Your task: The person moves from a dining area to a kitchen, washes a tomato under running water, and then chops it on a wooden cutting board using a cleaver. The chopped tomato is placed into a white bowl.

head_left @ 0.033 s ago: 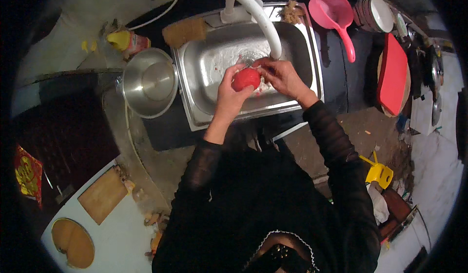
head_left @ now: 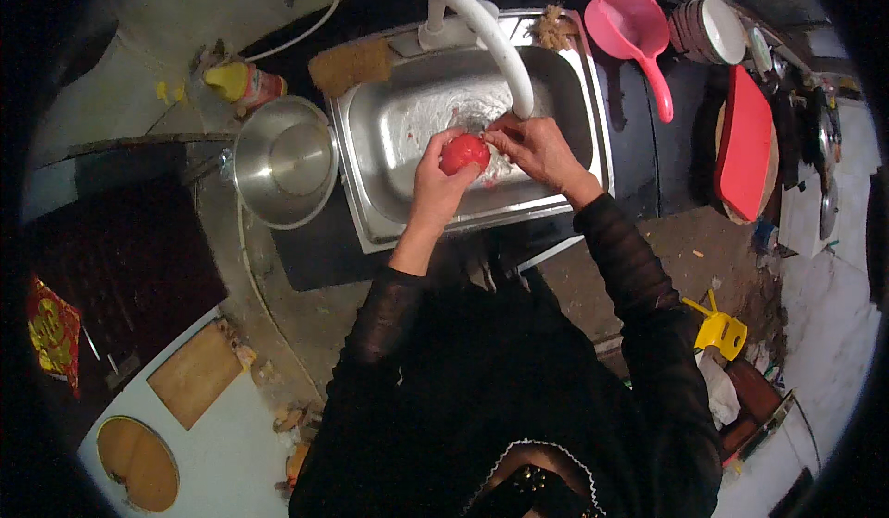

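The fingers [head_left: 443,159] of the left hand [head_left: 433,187] were wrapped around a round red tomato [head_left: 464,152], which was held over the rectangular stainless-steel sink [head_left: 370,180]. The right hand [head_left: 540,150] was pressed against the tomato from three o'clock, its fingers curled onto it. A white curved tap spout [head_left: 491,37] was seen at twelve o'clock, just above both hands. A round steel pot [head_left: 284,160] stood on the dark worktop [head_left: 639,148] at nine o'clock, and a pink plastic ladle [head_left: 634,32] lay at two o'clock.
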